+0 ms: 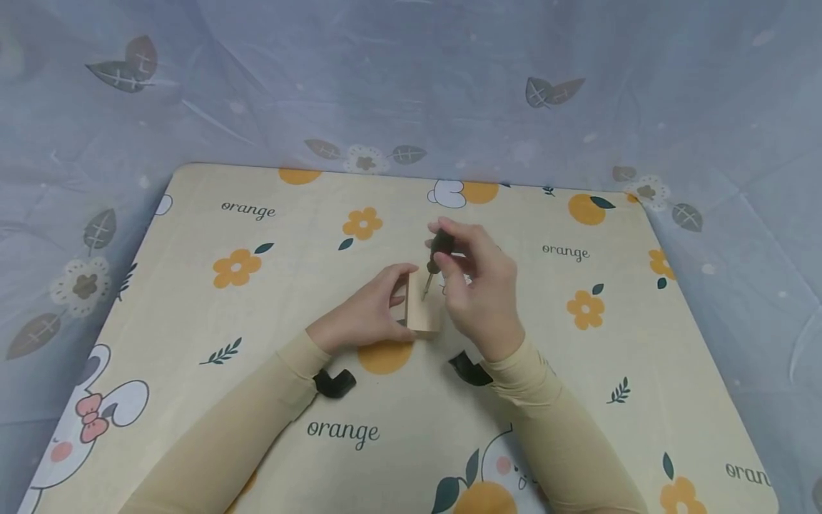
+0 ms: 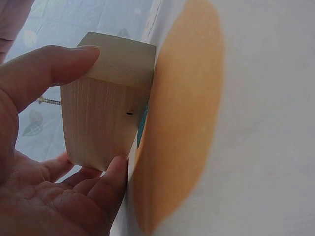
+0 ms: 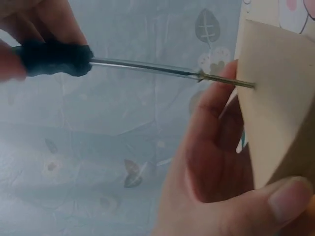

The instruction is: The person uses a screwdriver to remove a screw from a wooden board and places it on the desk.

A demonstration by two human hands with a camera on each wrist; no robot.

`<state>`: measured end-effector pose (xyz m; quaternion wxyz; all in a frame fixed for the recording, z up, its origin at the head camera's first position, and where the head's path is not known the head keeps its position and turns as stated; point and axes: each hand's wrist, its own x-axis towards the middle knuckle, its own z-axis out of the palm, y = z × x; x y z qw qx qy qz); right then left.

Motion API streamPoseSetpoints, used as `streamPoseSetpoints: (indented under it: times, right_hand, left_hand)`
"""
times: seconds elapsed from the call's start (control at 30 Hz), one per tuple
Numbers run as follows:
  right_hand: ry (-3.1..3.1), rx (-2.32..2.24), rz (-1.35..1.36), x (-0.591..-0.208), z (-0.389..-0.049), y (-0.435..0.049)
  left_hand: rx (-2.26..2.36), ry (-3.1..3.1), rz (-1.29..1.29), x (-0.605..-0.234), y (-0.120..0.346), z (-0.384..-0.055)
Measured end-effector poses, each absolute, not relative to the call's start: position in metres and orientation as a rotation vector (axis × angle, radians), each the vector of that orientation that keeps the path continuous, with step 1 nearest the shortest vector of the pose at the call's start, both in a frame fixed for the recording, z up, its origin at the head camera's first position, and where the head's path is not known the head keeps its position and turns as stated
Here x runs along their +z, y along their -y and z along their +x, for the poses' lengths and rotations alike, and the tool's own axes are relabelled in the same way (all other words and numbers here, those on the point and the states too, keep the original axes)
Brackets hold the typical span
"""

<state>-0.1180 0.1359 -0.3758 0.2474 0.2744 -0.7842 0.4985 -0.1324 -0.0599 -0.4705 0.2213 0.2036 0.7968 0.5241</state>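
On the table, a pale wooden block [image 1: 424,307] is gripped by my left hand [image 1: 369,310], with the thumb on its near end and fingers at the far end. A brass-coloured screw [image 3: 229,80] stands in the block's upper face, much of its thread showing. My right hand [image 1: 481,285] holds a screwdriver [image 1: 440,250] by its dark handle, pinched between thumb and fingers. The screwdriver's metal shaft [image 3: 142,66] meets the screw head, roughly in line with the screw. In the left wrist view a small dark hole [image 2: 129,113] marks the block's side.
A cream tablecloth [image 1: 282,314] printed with oranges, flowers and rabbits covers the table. Black pieces [image 1: 335,383] sit at both wrists, close over the cloth. A pale patterned curtain [image 1: 411,86] hangs behind the table and along its sides.
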Motion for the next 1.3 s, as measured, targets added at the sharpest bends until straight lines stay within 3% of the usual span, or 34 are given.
streamPoseSetpoints:
  times: [1.3]
  right_hand:
    - [2.096, 1.352, 0.692, -0.3791, -0.1174, -0.1343]
  left_hand:
    - [1.445, -2.208, 0.561, -0.4696, 0.0594, -0.1317]
